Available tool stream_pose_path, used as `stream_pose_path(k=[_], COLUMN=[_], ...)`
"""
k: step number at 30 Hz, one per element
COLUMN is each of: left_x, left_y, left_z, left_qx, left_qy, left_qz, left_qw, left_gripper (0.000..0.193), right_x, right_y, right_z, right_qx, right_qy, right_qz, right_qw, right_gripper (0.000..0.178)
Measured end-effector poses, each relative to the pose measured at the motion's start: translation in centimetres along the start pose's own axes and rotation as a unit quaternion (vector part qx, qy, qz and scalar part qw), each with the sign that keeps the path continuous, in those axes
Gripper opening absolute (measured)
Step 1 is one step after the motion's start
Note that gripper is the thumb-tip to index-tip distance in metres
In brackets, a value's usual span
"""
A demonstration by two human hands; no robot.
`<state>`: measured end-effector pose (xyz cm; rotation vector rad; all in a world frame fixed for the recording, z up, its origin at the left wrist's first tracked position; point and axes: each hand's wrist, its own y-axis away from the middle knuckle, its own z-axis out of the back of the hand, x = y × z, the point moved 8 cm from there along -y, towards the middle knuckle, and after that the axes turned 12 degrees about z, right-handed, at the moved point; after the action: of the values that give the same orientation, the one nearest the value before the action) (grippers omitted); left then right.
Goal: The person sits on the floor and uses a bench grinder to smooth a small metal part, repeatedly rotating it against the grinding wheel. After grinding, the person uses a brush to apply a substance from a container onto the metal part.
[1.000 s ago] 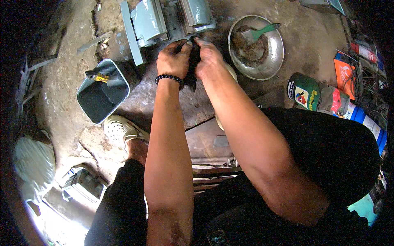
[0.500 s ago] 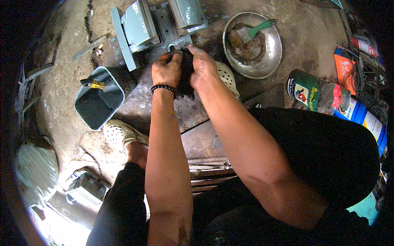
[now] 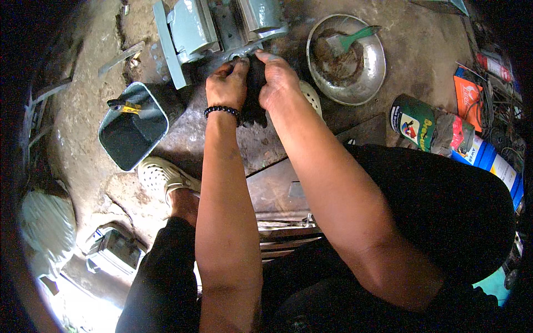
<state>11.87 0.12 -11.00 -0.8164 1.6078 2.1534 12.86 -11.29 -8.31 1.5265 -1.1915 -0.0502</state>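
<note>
Your left hand (image 3: 226, 87) is curled, and your right hand (image 3: 279, 83) points a finger; I can't tell if either pinches anything. Just past them sits the vise (image 3: 191, 28), shiny pale blue, dark gray in the middle.

Ahead of you, on the stained floor (image 3: 83, 111), lies a glossy light-blue metal vise (image 3: 222, 30), its two rounded halves (image 3: 191, 28) apart across a dark channel (image 3: 226, 22). A flat bar (image 3: 169, 47) flanks its left; its far end leaves your view.
</note>
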Motion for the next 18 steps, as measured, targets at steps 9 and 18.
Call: stream_pose_path(k=[9, 18], left_x=[-0.3, -0.9], left_y=[-0.3, -0.1], left_z=[0.2, 0.0], left_qx=[0.003, 0.0], left_qy=[0.021, 0.012], left_qz=[0.012, 0.015], left_qw=[1.0, 1.0], left_gripper=[0.046, 0.046], right_x=[-1.6, 0.2], right_y=[-2.9, -1.2], right_z=[0.3, 0.6], right_qx=[-0.013, -0.085], right_qy=[-0.043, 0.002], right_qz=[-0.01, 0.016], right_qw=[0.999, 0.996], right_gripper=[0.032, 0.032])
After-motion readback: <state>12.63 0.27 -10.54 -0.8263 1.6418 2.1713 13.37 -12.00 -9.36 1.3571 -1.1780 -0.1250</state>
